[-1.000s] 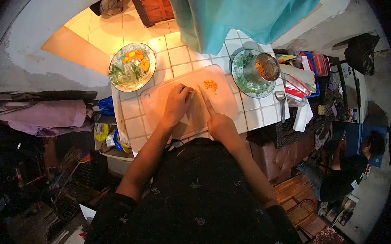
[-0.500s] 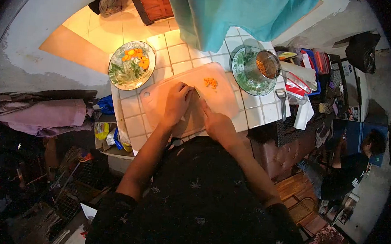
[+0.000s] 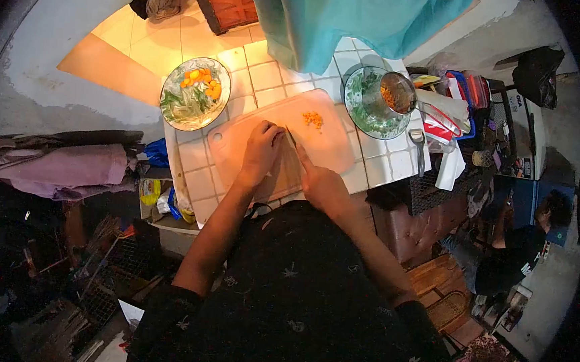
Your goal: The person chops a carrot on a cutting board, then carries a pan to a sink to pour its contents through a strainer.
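A pinkish cutting board (image 3: pixel 237 167) lies on the tiled counter in front of me. My right hand (image 3: pixel 321 182) grips a knife (image 3: pixel 291 138), its blade pointing away from me beside the fingertips of my left hand (image 3: pixel 261 151). Those left fingers are curled and pressed together on the board; whatever they pinch is hidden. Small diced orange pieces, apparently carrot (image 3: pixel 312 120), sit in a heap on the board beyond the knife. To the left, a plate (image 3: pixel 173 123) carries orange chunks with pale and green sliced vegetables.
At the right, a glass plate (image 3: pixel 361 124) of chopped greens bears a metal container (image 3: pixel 403 95) with orange bits inside. A peeler (image 3: pixel 418 149) lies near the counter's right edge. A teal curtain (image 3: pixel 355 17) hangs over the far side. Another person (image 3: pixel 510 253) sits at the right.
The knife has shifted slightly, and more of its blade now shows apart from my left fingertips. My left hand stays nearly in place.
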Motion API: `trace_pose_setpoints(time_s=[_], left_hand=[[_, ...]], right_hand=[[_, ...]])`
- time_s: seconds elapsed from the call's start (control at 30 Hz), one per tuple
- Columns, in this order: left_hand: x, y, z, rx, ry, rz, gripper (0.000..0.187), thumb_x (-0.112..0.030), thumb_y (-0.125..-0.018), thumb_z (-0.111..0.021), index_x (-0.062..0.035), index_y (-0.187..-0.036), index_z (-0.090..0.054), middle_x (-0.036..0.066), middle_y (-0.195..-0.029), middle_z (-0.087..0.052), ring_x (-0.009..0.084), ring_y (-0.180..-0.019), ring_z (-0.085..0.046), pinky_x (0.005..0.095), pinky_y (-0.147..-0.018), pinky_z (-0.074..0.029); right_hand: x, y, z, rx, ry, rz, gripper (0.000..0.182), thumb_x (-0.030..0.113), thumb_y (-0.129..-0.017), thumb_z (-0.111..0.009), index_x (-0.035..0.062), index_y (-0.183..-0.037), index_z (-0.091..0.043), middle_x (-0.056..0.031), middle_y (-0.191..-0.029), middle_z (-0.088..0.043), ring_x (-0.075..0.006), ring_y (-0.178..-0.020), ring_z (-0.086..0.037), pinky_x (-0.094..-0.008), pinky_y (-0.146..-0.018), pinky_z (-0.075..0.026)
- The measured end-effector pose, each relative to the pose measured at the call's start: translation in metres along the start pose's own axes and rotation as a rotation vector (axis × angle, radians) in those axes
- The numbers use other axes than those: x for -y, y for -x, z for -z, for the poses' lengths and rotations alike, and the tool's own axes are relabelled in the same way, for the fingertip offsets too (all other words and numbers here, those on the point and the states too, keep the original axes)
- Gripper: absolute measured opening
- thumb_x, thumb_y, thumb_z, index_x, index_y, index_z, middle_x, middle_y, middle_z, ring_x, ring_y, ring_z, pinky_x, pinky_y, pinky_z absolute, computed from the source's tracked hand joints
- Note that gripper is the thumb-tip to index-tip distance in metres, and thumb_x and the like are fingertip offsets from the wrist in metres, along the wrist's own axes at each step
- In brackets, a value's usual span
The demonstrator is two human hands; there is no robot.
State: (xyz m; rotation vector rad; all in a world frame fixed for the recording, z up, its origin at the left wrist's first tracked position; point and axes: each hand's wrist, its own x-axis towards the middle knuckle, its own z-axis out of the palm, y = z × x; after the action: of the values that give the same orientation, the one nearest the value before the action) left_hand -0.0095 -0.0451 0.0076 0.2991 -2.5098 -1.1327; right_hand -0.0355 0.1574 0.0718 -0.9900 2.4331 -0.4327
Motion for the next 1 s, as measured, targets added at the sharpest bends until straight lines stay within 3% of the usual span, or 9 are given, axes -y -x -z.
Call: trace_pose_setpoints(time_s=[0.17, 0.37, 0.77, 1.0], left_hand=[[-0.003, -0.001, 0.001, -0.033, 0.012, -0.036, 0.009, -0.007, -0.091, -0.070, 0.0002, -0.098, -0.072, 0.016, -0.095, -0.067, 0.0347, -0.088, -0.066, 0.0412, -0.079, -0.055], [-0.001, 0.001, 0.000, -0.017, 0.035, -0.016, 0.010, -0.006, -0.091, -0.070, 0.0000, -0.099, -0.072, 0.016, -0.095, -0.066, 0.0346, -0.088, -0.067, 0.0412, -0.078, -0.055], [-0.004, 0.002, 0.008, -0.006, 0.037, -0.009, 0.011, -0.004, -0.090, -0.071, 0.0006, -0.100, -0.071, 0.016, -0.096, -0.066, 0.0340, -0.087, -0.067, 0.0396, -0.078, -0.055], [-0.002, 0.002, 0.006, -0.033, 0.054, -0.017, 0.011, -0.004, -0.090, -0.071, -0.0001, -0.100, -0.072, 0.015, -0.095, -0.066, 0.0334, -0.087, -0.067, 0.0393, -0.078, -0.055]], right_hand=[[0.000, 0.000, -0.005, 0.004, 0.046, 0.016, 0.076, 0.018, -0.096, -0.056, 0.0075, -0.162, -0.020, -0.0249, -0.074, -0.067, -0.0424, -0.070, -0.069, -0.0524, -0.067, -0.055], [-0.013, -0.019, -0.018, -0.170, -0.020, 0.102, 0.073, 0.016, -0.095, -0.056, 0.0072, -0.161, -0.026, -0.0228, -0.071, -0.065, -0.0414, -0.066, -0.067, -0.0502, -0.062, -0.054], [-0.001, 0.001, -0.002, -0.025, -0.005, -0.015, 0.073, 0.012, -0.095, -0.053, 0.0112, -0.162, -0.024, -0.0247, -0.073, -0.067, -0.0432, -0.070, -0.068, -0.0542, -0.068, -0.055], [0.003, -0.001, -0.001, 0.004, 0.014, 0.024, 0.073, 0.012, -0.094, -0.053, 0.0065, -0.161, -0.025, -0.0232, -0.076, -0.068, -0.0414, -0.071, -0.069, -0.0525, -0.067, -0.056]])
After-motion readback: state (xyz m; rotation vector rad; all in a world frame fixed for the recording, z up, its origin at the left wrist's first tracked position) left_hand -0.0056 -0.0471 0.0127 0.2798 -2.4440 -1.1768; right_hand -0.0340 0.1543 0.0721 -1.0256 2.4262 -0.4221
